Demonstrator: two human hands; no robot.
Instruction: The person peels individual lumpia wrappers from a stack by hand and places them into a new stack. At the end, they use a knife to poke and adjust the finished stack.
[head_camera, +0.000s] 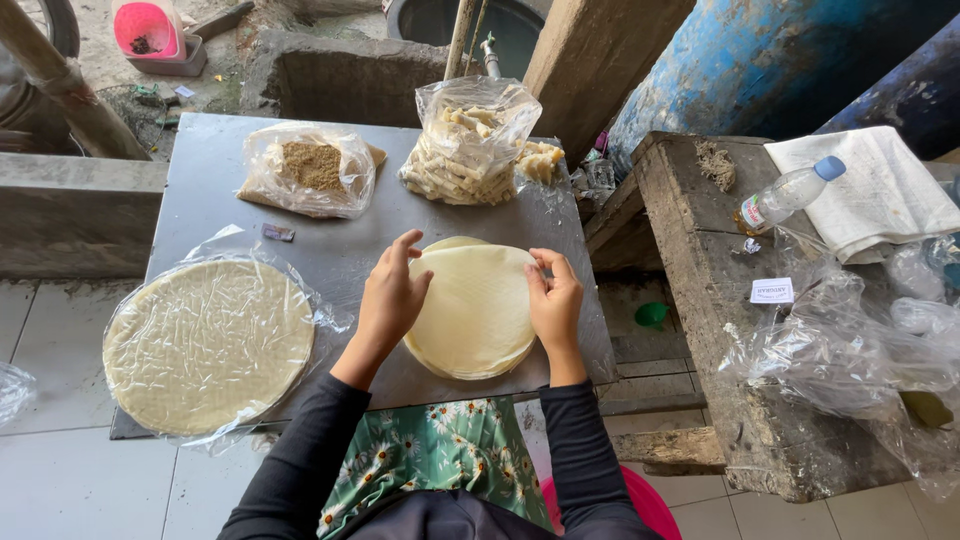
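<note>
We judge the top round wrapper sheet thin, limp and tearable, so our left hand and right hand pinch only its opposite edges with fingertips.

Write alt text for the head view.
Two hands, left and right, pinch the edges of the top round wrapper on a stack, on a grey board. Beside it lie a wrapped stack, a crumb bag and a bag of rolls.
</note>
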